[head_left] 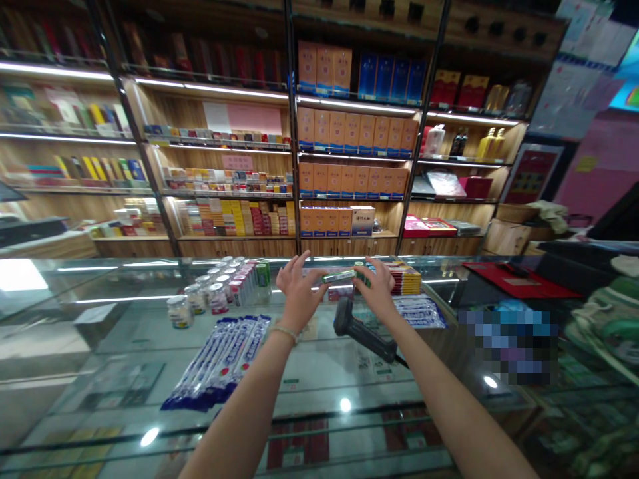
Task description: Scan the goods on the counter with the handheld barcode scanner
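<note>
Between my two hands, a slim green-and-white pack (340, 275) is held level above the glass counter (309, 372). My left hand (299, 289) pinches its left end between thumb and finger, the other fingers raised. At the right end, my right hand (377, 286) grips the pack in the same way. A black barcode scanner (367, 332) lies on the glass just below my hands. Left of it are several long blue-and-silver packets (222, 359) in a row. Similar blue packets (419, 311) lie beyond my right wrist.
Jars (180, 311) and small bottles stand in rows at the counter's left, beside green packs (263, 274). Yellow-and-red boxes (405, 276) are stacked behind my right hand. A red mat (519, 281) lies at the right. Shelves of orange boxes (357, 133) line the back wall.
</note>
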Demonstrator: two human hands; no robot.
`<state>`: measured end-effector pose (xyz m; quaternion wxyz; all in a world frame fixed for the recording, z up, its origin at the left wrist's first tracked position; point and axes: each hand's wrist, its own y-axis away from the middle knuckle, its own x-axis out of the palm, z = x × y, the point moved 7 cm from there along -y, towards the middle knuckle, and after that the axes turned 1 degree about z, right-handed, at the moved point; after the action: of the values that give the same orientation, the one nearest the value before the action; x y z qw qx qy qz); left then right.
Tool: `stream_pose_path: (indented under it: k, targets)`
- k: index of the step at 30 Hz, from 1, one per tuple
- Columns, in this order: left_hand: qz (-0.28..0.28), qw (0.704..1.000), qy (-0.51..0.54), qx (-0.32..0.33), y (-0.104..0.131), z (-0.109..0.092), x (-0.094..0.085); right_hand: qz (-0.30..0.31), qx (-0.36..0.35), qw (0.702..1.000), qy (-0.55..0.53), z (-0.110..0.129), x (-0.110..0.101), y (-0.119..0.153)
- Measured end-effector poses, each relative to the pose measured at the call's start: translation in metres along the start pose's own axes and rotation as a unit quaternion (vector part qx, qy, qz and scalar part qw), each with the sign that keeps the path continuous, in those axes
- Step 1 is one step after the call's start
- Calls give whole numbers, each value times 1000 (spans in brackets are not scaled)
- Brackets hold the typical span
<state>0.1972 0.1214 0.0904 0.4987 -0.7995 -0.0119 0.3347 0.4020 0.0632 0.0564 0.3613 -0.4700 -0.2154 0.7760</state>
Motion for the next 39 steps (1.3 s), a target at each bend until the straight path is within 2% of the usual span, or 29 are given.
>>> stream_pose_path:
  k: [5, 10, 15, 21, 24, 31, 39]
  targets:
    - [4, 1000, 5, -11, 2, 3, 3, 67, 28, 993, 96, 9, -8, -1]
    - [12, 1000, 5, -12, 3, 5, 6, 128, 37, 969, 208, 20, -14, 31]
    - [7, 1000, 5, -12, 4, 5, 4, 167, 35, 960, 221, 28, -13, 70]
    - [7, 1000, 10, -18, 3, 7, 4, 211, 17, 954, 211, 32, -11, 94]
    - [10, 1000, 11, -20, 4, 9, 5, 214, 7, 953, 212, 34, -11, 98]
    - [12, 1000, 6, -19, 5, 9, 6, 174, -20, 956, 236, 40, 0, 96]
    - [19, 1000, 8, -22, 6, 11, 9, 178, -14, 956, 233, 36, 13, 99]
